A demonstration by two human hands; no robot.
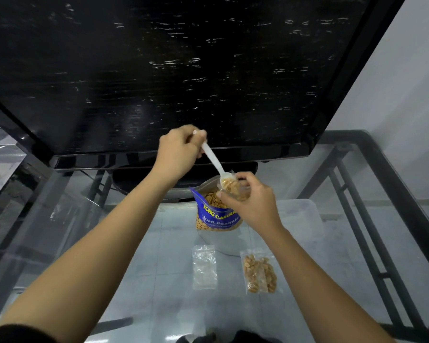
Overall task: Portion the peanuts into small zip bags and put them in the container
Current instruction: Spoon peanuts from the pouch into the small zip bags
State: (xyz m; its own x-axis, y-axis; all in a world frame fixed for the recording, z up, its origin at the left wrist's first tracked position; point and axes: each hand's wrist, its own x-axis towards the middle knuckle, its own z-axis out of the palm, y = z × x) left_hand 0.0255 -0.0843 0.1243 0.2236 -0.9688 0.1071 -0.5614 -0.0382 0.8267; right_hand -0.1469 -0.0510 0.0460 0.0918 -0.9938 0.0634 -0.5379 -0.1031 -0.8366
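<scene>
my left hand (177, 151) has its grip clamped on a white plastic spoon (217, 167), its bowl of peanuts over the small zip bag (235, 188) pinched in my right hand (252, 203), above the open blue peanut bag (214, 212). on the glass tabletop (144, 268), an empty zip bag (204, 267), a filled zip bag (259, 273), a clear container (304, 219).

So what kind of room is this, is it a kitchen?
Probably not a kitchen: it looks more like a living room at home. A big black TV screen stands on a glass table with a dark metal frame, a plain white wall is behind it, and pale floor tiles show through the glass.
</scene>
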